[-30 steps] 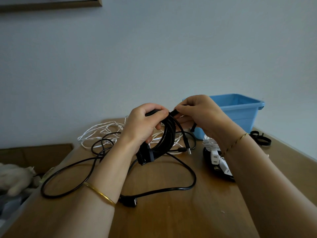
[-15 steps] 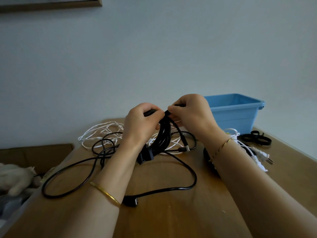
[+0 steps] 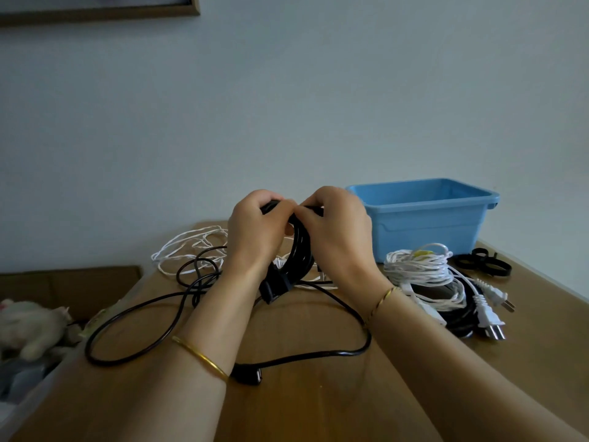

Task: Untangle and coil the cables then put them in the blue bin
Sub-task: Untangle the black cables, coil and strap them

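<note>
**Hands meet on top of the black coil**

Since half a second ago the right hand (image 3: 338, 231) has slid left until its thumb touches the left hand (image 3: 255, 231). The right forearm has cleared the pile by the bin, so more of that pile shows.

Surface and room: brown wooden table (image 3: 306, 406) against a plain pale wall (image 3: 287, 106). Corner of a picture frame (image 3: 95, 12) at top left. Off the table's left edge are a cardboard box (image 3: 70, 283) and a blurred white soft toy (image 3: 28, 327).

The blue bin (image 3: 424, 228) stands at the back right of the table, open side up; its contents cannot be seen. Just in front of it lies a white bundle (image 3: 420, 269), already wound, resting on a dark wound cable (image 3: 462, 322), with white plugs (image 3: 487, 317) sticking out to the right. Black rings (image 3: 481, 264) lie beside the bin.

Task thing: the black coil (image 3: 298, 250) hangs upright between the hands above the table centre, several thick loops, with a black block (image 3: 274, 287) at the bottom near the left wrist. Left fingers are curled round the coil's top. The right thumb and fingers pinch the strand at the same spot. A loose black cable (image 3: 134, 314) trails over the table in wide loops and ends in a connector (image 3: 248, 376) near the left forearm. A loose white cord (image 3: 188, 247) lies tangled behind the left hand. A gold bangle (image 3: 200, 357) is on the left wrist, a thin chain (image 3: 382, 299) on the right.
</note>
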`<state>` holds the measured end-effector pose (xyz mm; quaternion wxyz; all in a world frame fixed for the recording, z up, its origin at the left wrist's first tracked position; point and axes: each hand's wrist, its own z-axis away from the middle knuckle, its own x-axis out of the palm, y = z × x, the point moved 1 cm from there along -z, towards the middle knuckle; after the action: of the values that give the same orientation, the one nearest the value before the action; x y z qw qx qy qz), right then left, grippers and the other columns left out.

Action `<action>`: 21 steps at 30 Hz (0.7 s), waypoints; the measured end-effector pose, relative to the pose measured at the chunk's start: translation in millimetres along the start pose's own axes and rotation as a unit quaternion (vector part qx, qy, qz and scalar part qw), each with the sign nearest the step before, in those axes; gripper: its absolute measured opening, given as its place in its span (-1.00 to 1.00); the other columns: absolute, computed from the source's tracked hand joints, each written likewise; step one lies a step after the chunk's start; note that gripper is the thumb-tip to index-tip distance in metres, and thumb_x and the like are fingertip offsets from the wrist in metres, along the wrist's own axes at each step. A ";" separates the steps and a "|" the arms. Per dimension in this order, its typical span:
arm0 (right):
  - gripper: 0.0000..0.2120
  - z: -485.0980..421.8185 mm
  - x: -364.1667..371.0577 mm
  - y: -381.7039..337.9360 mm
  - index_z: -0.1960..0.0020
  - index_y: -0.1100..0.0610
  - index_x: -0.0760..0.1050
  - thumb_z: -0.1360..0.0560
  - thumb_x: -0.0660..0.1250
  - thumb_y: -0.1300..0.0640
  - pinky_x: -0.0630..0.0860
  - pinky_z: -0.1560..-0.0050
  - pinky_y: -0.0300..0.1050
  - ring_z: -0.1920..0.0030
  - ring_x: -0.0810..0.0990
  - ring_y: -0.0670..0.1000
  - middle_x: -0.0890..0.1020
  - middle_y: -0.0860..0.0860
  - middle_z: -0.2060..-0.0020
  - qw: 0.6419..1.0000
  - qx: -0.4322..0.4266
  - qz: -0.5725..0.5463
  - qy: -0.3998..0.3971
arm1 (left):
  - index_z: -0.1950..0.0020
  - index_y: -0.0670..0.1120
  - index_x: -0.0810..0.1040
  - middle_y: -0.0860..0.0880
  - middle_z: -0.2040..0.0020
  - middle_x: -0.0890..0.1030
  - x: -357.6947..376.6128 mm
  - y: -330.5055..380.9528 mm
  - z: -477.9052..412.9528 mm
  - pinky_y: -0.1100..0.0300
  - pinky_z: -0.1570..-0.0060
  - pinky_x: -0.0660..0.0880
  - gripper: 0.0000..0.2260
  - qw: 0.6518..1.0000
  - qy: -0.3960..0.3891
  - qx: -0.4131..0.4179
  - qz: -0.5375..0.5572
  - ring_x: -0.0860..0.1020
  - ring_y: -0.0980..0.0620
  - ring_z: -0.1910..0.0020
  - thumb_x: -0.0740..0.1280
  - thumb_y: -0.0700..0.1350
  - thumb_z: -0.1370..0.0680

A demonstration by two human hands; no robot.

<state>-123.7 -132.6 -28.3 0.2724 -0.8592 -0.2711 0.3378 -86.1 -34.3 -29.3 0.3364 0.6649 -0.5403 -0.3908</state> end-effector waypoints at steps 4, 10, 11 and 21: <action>-0.86 6.5 5.0 -0.4 0.09 0.13 0.54 -0.54 0.28 0.08 0.44 0.14 -0.05 0.15 0.53 0.00 0.54 -0.07 0.07 0.997 -0.054 0.032 0.035 | 0.19 -0.14 0.56 -0.06 0.37 0.55 -0.5 5.8 1.2 0.32 0.59 0.21 -0.92 0.996 0.010 -0.058 0.072 0.32 0.16 0.66 0.33 -0.20 -0.51; -0.72 12.7 15.1 3.6 0.14 0.19 0.58 -0.52 0.20 0.02 0.52 0.29 0.03 0.23 0.59 0.07 0.59 -0.03 0.04 0.983 -0.166 0.020 0.070 | 0.23 -0.09 0.56 -0.03 0.35 0.56 -4.8 6.3 -1.0 0.35 0.60 0.23 -0.88 0.989 0.029 -0.091 0.118 0.36 0.16 0.63 0.36 -0.18 -0.51; -0.65 13.1 13.7 4.2 0.19 0.17 0.58 -0.50 0.16 -0.05 0.52 0.27 0.00 0.23 0.59 0.04 0.59 -0.04 0.06 0.984 -0.164 0.003 0.065 | 0.24 -0.10 0.57 -0.01 0.39 0.56 -4.8 6.2 -1.1 0.36 0.59 0.24 -0.88 0.988 0.027 -0.093 0.120 0.38 0.15 0.62 0.36 -0.18 -0.51; -0.86 -10.5 -13.5 15.4 0.31 0.13 0.57 -0.43 0.44 0.19 0.55 0.10 -0.21 0.19 0.60 -0.11 0.62 0.02 0.23 0.972 -0.016 -0.233 -0.024 | 0.20 -0.05 0.60 0.02 0.29 0.61 -1.5 9.1 1.9 0.29 0.50 0.45 -0.91 0.991 0.001 -0.072 0.116 0.58 0.12 0.39 0.39 -0.12 -0.51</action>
<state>-120.2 -155.3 -25.9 0.3235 -0.7680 -0.4756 0.2818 -92.1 -34.6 -22.1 0.4276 0.5720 -0.5839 -0.3860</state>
